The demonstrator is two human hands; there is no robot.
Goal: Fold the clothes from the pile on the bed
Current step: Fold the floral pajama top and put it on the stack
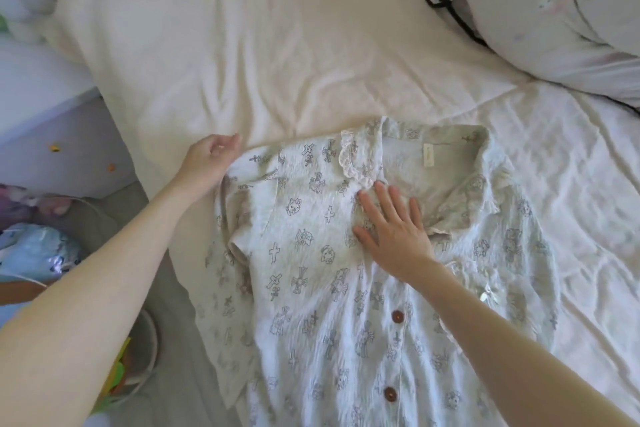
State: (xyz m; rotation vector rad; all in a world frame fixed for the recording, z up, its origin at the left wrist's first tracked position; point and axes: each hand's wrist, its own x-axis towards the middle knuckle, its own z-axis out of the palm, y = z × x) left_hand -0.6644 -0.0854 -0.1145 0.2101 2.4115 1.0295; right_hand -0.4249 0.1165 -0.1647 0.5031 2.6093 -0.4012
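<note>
Bed: I see a white, wrinkled sheet filling most of the frame, lit brightly from above.
Pillow: a pale pillow with black piping sits in the upper right corner.
Floor side: along the left edge, a grey floor strip and a blurred bluish bag.
Shirt: the printed button-front shirt lies flat, collar toward the top, in the lower centre; two brown buttons show on its placket.
Left hand: my left hand is at the shirt's shoulder edge, centre left, fingers curled; I cannot tell whether it pinches cloth.
Right hand: my right hand lies palm down just below the collar, fingers straight and spread, pressing the fabric.
</note>
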